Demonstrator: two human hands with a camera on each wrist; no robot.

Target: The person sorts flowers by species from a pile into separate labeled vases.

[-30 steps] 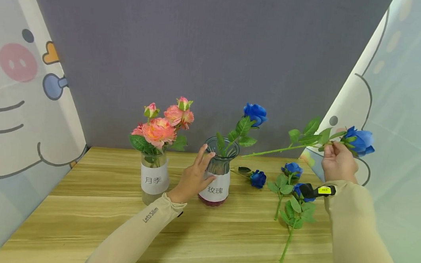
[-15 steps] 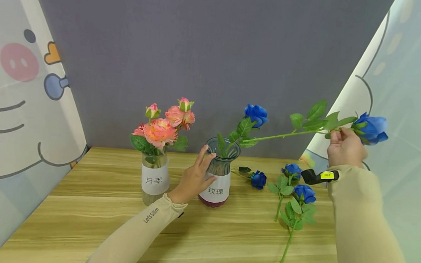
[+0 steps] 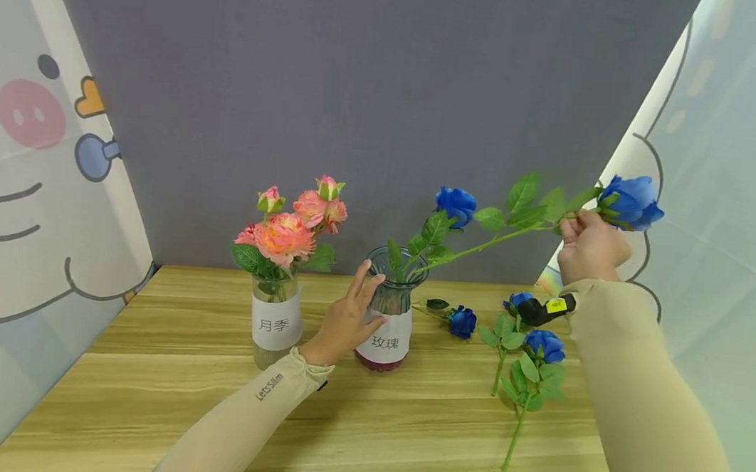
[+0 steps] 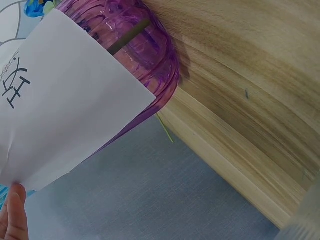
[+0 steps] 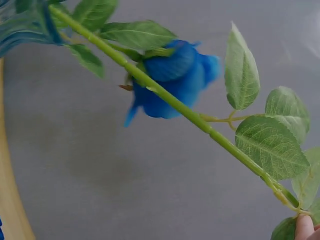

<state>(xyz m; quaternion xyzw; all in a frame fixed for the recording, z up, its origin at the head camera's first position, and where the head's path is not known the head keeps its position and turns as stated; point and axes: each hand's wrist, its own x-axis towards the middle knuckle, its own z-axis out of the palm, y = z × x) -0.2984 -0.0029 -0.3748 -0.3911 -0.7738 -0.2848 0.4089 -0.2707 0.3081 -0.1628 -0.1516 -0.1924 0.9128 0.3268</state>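
Note:
In the head view my right hand point(image 3: 592, 247) pinches a blue rose point(image 3: 630, 201) by its stem, just below the bloom. The stem slants down leftward, its lower end over the mouth of a blue-and-purple glass vase point(image 3: 400, 303). Another blue rose point(image 3: 456, 206) leans in that vase. Against the vase's left side, my left hand point(image 3: 344, 323) rests with fingers extended near the rim and thumb at the paper label point(image 3: 385, 342). From the left wrist, fingers point(image 4: 17, 215) show at the label's edge. The right wrist view has the long green stem point(image 5: 175, 102) crossing before the standing rose.
Left of the hands stands a labelled clear vase point(image 3: 275, 323) holding pink flowers point(image 3: 284, 238). On the wooden table point(image 3: 374, 435), several blue roses point(image 3: 544, 344) lie to the right. A grey panel point(image 3: 371, 121) rises behind.
My right hand has risen, swung a little right and then back left, bringing the rose's stem end from right of the vase to over its mouth. The left hand stays at the vase.

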